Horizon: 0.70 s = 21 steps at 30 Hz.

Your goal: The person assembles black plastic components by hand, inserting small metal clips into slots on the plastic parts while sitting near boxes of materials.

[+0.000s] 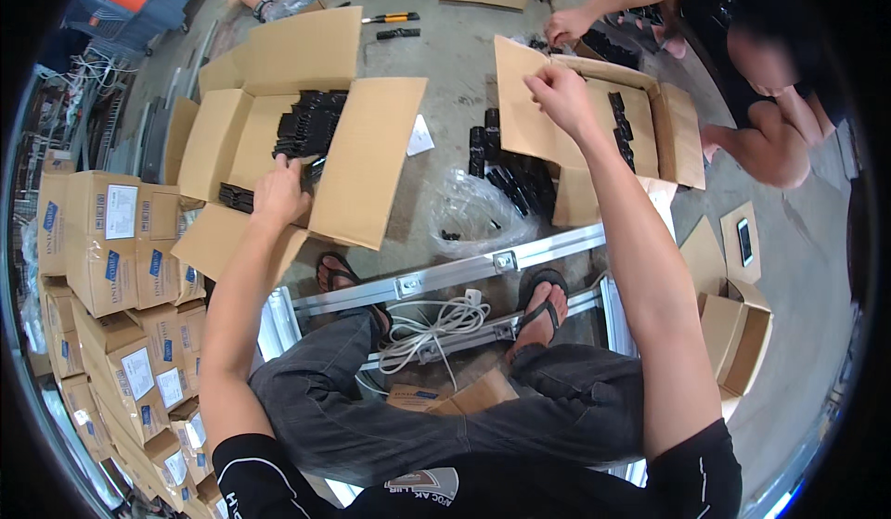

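Observation:
My left hand (281, 192) reaches into an open cardboard box (278, 74) on the floor and closes on a black part (314, 168) beside a stack of black parts (311, 122). My right hand (560, 95) pinches the upper edge of a raised cardboard flap (520, 102) of a second open box (677, 134) to the right, which holds more black parts. Another person's hand (566, 25) rests on that box's far side.
Loose black parts (510, 171) and a clear plastic bag (473, 211) lie between the boxes. An aluminium frame (436, 278) with a white cable (432, 329) lies under my feet. Sealed cartons (111, 241) are stacked at left. Small boxes (733, 324) sit at right.

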### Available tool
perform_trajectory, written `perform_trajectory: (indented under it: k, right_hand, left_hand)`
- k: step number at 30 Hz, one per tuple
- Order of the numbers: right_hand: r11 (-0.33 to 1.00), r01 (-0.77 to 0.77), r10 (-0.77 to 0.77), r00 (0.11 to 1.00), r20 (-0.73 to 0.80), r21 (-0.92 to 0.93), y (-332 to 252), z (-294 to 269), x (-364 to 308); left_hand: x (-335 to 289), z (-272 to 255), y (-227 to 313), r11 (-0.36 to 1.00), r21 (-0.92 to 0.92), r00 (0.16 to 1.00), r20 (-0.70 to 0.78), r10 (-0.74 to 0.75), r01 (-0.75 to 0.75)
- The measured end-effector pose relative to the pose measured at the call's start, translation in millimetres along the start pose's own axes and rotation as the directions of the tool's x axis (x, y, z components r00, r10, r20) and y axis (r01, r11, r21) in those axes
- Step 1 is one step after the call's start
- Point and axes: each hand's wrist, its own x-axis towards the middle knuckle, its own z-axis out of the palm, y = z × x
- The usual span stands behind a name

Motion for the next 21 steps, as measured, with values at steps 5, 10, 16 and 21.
perform_trajectory:
  k: [5,10,16,21]
  right_hand:
    - [0.976,0.007,-0.077,0.947,0.311,0.22,-77,5,-19]
    - [0.997,0.035,-0.073,0.739,0.669,0.07,-66,80,-48]
    - [0.883,0.367,0.079,0.498,0.863,-0.293,27,156,-115]
    - [0.826,0.411,0.196,0.432,0.88,-0.386,88,168,-135]
  left_hand:
    - [0,-16,7,0.991,-0.092,0.978,0.195,-0.073,0.092]
    - [0,5,-8,0.959,-0.271,0.985,0.168,-0.038,0.083]
    - [-8,25,-17,0.868,-0.496,0.999,0.038,0.001,0.018]
    - [-10,33,-26,0.781,-0.624,1.0,0.025,-0.007,0.021]
